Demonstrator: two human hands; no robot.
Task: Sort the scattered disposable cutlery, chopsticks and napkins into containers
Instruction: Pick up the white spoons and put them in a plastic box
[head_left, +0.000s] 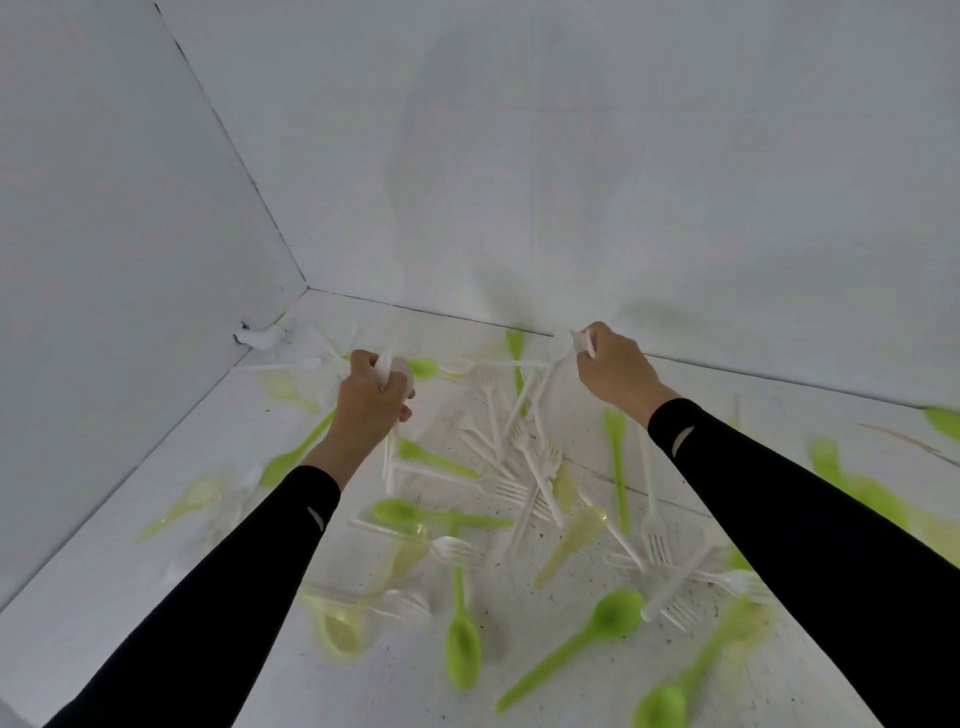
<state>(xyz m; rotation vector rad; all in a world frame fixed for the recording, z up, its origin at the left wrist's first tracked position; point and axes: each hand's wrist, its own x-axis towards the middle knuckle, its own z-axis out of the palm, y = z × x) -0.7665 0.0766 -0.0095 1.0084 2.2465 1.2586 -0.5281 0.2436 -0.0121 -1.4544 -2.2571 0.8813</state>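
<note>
Plastic cutlery lies scattered over a white table (130, 545): several green spoons (462, 639), white forks (535, 462) and pale yellow spoons (571, 540). My left hand (371, 405) grips a few white spoons (388, 366), their handles hanging down below the fist. At the far edge my right hand (613, 369) pinches a white spoon (563, 345) by its bowl end, handle angled down toward the pile. Both arms wear black sleeves.
White walls close the table on the left and at the back, meeting in a corner (306, 288). A crumpled white scrap (262, 338) sits near that corner. More green cutlery (831, 467) lies blurred at the right. No containers are in view.
</note>
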